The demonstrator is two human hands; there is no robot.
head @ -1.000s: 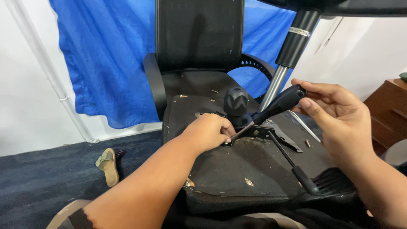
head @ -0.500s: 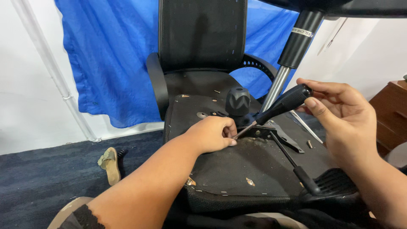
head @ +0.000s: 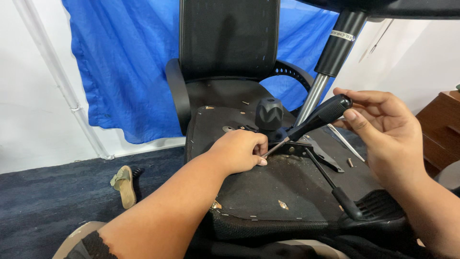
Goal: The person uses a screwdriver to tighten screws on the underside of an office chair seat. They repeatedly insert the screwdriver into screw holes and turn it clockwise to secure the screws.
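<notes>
My right fingers [head: 357, 115] wrap the black handle of the screwdriver [head: 320, 117]: thumb along the near side, index and middle curled over the far end. The grip is closed but light, at the fingertips rather than deep in the palm. The handle looks rigid and slightly rubbery, so I judge it unlikely to slip; the best hold is at its thick rear half, where my fingers already sit. The tool is likely light, and its thin steel shaft is stiff.

My left fingers [head: 258, 151] are curled shut around the lower shaft near the tip, steadying it against the seat underside [head: 287, 187]. The tip itself is hidden under my fingers; I cannot tell what it engages.

The screwdriver runs at a slant, handle high on the right, tip low on the left, just beside the metal bracket [head: 318, 153] and the black knob [head: 269, 114].

My right hand [head: 383, 134] is raised, wrist slightly bent back, forearm entering from the lower right. My left hand [head: 239, 152] rests knuckles-up on the panel, forearm stretched diagonally from the lower left.

The panel is hard, worn and flaked. A lever [head: 335, 184] crosses it towards me. The gas cylinder [head: 330, 62] rises behind the bracket. A loose screw [head: 350, 162] lies to the right.
</notes>
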